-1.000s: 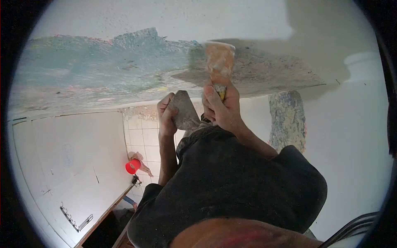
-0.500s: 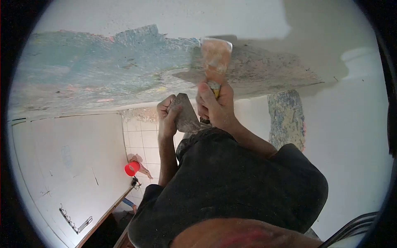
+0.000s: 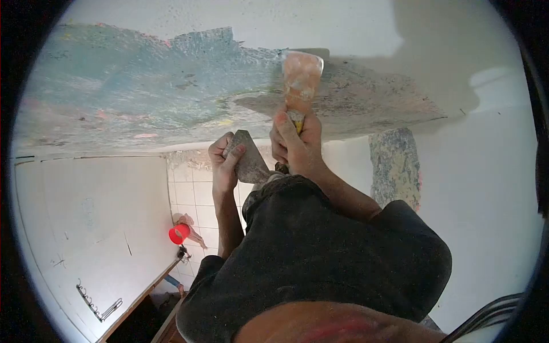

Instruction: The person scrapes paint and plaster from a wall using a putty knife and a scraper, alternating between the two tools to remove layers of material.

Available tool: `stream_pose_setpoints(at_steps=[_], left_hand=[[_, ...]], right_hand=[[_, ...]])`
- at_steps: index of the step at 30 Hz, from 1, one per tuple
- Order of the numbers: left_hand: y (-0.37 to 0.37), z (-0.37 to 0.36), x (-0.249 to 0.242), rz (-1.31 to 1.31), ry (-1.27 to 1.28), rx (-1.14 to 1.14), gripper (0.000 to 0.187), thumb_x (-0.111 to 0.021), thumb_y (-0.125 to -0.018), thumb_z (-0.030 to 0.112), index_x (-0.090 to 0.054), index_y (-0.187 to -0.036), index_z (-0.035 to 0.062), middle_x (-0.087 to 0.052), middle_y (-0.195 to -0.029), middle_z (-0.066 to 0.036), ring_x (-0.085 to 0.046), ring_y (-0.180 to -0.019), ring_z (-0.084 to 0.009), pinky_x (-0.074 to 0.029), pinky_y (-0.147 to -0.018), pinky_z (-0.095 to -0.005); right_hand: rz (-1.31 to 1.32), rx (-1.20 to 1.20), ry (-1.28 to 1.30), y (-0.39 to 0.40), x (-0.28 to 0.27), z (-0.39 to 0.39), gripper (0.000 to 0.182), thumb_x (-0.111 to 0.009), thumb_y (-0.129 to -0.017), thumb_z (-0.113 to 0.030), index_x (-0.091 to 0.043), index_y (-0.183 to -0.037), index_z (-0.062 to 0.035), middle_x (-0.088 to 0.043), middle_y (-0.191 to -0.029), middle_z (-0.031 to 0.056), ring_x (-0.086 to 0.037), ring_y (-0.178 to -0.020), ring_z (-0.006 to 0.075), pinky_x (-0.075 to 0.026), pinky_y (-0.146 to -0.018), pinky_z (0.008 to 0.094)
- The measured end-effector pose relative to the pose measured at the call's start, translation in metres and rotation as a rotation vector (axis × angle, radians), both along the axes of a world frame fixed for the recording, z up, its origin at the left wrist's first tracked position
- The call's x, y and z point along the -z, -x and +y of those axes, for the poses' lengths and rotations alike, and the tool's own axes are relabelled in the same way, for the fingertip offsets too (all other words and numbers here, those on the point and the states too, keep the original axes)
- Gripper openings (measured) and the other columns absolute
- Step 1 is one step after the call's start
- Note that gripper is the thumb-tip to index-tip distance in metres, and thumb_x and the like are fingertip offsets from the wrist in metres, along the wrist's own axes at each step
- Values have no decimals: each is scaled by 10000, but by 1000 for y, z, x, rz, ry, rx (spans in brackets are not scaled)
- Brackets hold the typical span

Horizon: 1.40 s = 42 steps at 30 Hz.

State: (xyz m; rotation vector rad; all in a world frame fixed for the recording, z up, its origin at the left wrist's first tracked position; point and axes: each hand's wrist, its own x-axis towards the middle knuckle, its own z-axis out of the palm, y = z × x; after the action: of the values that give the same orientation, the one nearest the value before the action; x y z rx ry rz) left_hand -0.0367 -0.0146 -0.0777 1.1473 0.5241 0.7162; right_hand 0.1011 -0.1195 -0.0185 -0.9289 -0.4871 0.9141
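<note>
My right hand point(image 3: 298, 140) is wrapped round the handle of a scraper point(image 3: 302, 74), whose broad, orange-stained blade lies against the wall at the upper edge of a scraped patch point(image 3: 137, 80). The patch shows blue-green, grey and pinkish layers beside white paint. In my left hand point(image 3: 226, 157) is a flat grey block point(image 3: 250, 160), pinched between thumb and fingers. It is held a little below the wall patch, left of the scraper handle and apart from it.
A second bare patch point(image 3: 394, 166) marks the white wall at the right. At the lower left are a red bucket point(image 3: 179, 233) on the tiled floor point(image 3: 185, 193), a hook rack point(image 3: 97, 303) and part of a person's leg point(image 3: 174, 282). Black cables point(image 3: 486, 317) hang at the lower right.
The scraper blade has shifted slightly right along the patch's edge. My left hand, with the grey block, has moved a little left. The view has shifted slightly.
</note>
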Motion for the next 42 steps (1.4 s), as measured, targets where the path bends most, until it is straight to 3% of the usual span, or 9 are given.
stream_pose_setpoints(at_steps=[4, 7, 13, 42], left_hand=[[6, 8, 6, -53, -19, -24, 280, -649, -831, 86, -431, -656, 101, -391, -654, 62, -321, -607, -49, -255, -556, -226], [11, 11, 12, 6, -8, -22, 278, -643, -826, 80, -427, -652, 103, -396, -656, 59, -323, -604, -50, -255, -555, -228], [16, 12, 9, -40, 26, -49, 282, -633, -820, 76, -413, -646, 110, -384, -638, 64, -321, -606, -48, -256, -555, -229], [15, 13, 4, -11, -12, -40, 291, -640, -804, 92, -398, -645, 116, -368, -641, 70, -311, -600, -49, -244, -546, -239]], right_hand=[[-3, 23, -11, -2, 1, 5, 150, -506, -1006, -214, -433, -969, -89, -382, -562, -46, -350, -376, 42, -283, -318, 223], [6, -39, -168, -8, -7, 11, 153, -507, -1006, -221, -430, -972, -93, -384, -565, -46, -336, -376, 40, -273, -316, 223], [67, -50, -126, 9, -13, 9, 162, -452, -1027, -232, -426, -928, -106, -358, -584, -38, -337, -381, 42, -313, -323, 221], [20, -4, -108, 3, -4, 10, 221, -473, -1021, -264, -438, -876, -101, -357, -578, -36, -339, -387, 48, -305, -319, 233]])
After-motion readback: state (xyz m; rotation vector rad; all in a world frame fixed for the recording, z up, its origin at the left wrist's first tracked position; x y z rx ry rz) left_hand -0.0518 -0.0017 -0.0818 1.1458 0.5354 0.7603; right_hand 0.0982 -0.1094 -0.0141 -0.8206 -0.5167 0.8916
